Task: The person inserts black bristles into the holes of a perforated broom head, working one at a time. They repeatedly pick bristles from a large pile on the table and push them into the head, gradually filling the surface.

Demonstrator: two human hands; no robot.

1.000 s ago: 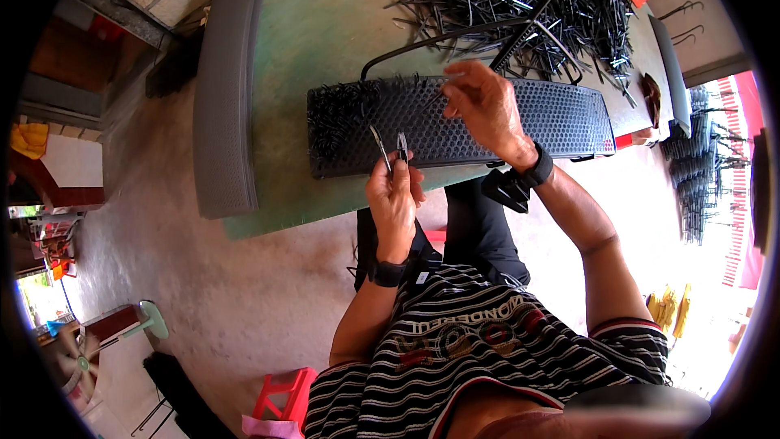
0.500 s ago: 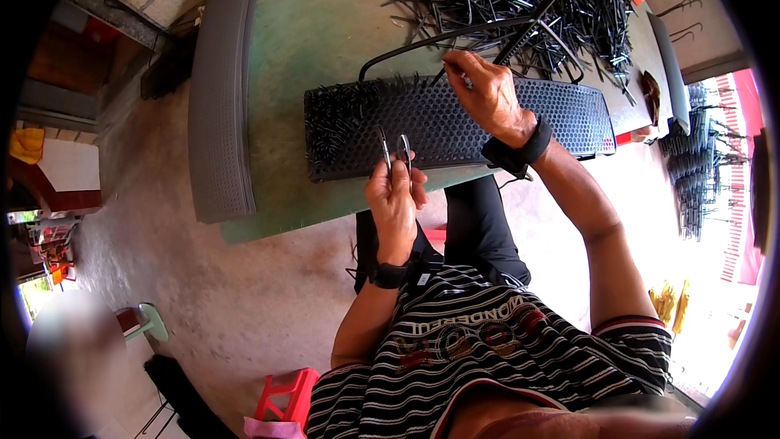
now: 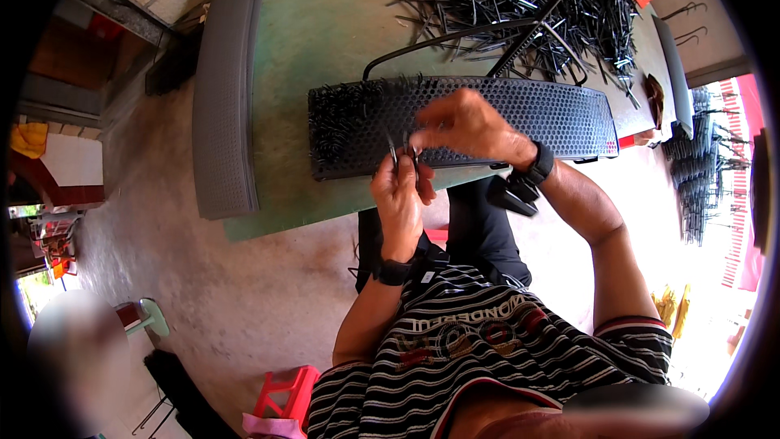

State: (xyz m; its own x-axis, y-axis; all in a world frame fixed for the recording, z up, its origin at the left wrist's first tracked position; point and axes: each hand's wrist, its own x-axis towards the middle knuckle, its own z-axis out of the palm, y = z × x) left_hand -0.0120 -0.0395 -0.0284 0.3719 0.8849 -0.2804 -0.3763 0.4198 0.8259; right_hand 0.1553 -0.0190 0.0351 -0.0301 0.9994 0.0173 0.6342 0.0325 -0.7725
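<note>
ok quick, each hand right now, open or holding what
Left hand: closed, holding a metal tool.
Right hand: curled and blurred; can't tell if holding anything.

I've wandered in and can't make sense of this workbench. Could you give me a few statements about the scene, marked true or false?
1. The left hand holds a slender metal tool. True.
2. Short black bristles cover the right end of the perforated black panel. False: they are clustered at its left end.
3. A pile of loose black strips lies on the far side of the green table. True.
4. The right hand lies flat on the grey sheets. False: it is close to the left hand and the tool, well apart from the sheets.
5. The stool near the lower edge of the picture is red. True.
</note>
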